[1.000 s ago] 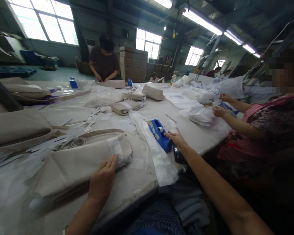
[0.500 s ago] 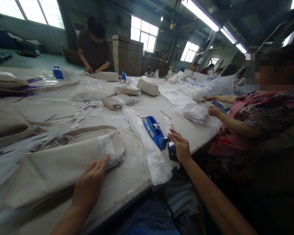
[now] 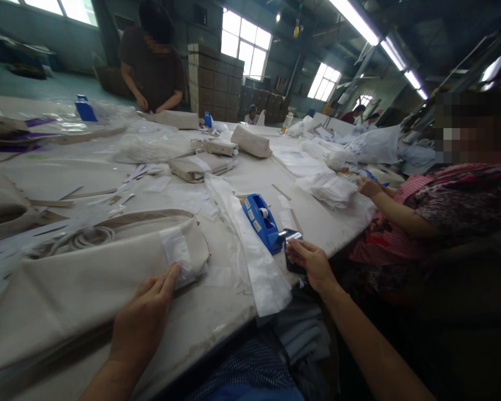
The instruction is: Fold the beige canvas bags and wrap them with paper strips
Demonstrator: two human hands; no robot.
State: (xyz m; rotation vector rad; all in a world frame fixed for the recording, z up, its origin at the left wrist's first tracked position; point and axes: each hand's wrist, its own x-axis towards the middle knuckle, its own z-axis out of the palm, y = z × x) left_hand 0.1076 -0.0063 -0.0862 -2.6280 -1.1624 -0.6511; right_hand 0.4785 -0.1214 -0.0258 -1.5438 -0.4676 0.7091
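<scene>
A large beige bag (image 3: 108,278) lies on its side at the left, with a coiled strap at its opening and a white wrap (image 3: 176,250) near its right end. Fingers of my left hand (image 3: 146,312) press together on that wrap. Right of it, a blue tape dispenser (image 3: 259,223) stands beside long white plastic sheets (image 3: 263,267). My right hand (image 3: 311,262) is just right of the dispenser's cutting end, over a dark phone-like object (image 3: 292,259). Its fingertips are pinched together; what they hold, if anything, is too small to make out.
Smaller beige bags (image 3: 200,165) and a rolled one (image 3: 250,140) lie farther back. Paper strips and clear plastic litter the table (image 3: 217,301). One person works across the table; another at the right handles white plastic packs (image 3: 329,186).
My right hand has moved down to the dispenser's cutting end, and its fingers have come closer together. My left hand stays on the wrap. The view has shifted slightly.
</scene>
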